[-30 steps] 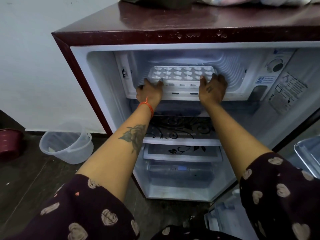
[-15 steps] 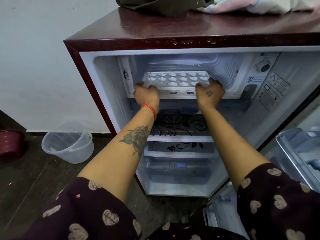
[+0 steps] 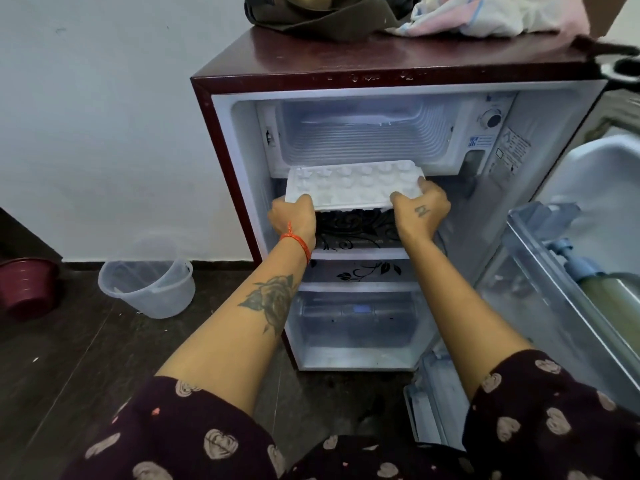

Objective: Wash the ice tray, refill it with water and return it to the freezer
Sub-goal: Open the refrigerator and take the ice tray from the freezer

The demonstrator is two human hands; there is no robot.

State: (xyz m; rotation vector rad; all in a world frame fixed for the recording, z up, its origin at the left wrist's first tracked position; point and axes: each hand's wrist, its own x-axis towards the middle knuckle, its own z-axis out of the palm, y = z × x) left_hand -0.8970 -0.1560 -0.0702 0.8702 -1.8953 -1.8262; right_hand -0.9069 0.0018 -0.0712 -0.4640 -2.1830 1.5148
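I hold the ice tray (image 3: 353, 185) with both hands, just in front of the freezer compartment (image 3: 363, 133) and a little below its opening, above the glass shelf (image 3: 356, 233) with the flower print. My left hand (image 3: 294, 218) grips the near left corner of the tray, with the fingers curled under the edge. My right hand (image 3: 420, 209) grips the near right corner, the thumb on top and the fingers around the side. I think two hands at the two corners keep the tray level, which matters if there is something in the cups; whether they hold ice, water or nothing, I cannot tell. The tray is tilted slightly, the left end lower.

The freezer compartment itself looks bare inside. The fridge door (image 3: 554, 289) stands open at my right, with a bottle (image 3: 616, 299) in its rack, so to that side there is little room to swing the tray. On top of the fridge lie a dark bag (image 3: 318, 19) and some cloths (image 3: 485, 15). On the floor at the left stand a clear bucket (image 3: 149, 282) and a red pot (image 3: 27, 285), well apart from my arms. Straight back toward me, nothing blocks the way.
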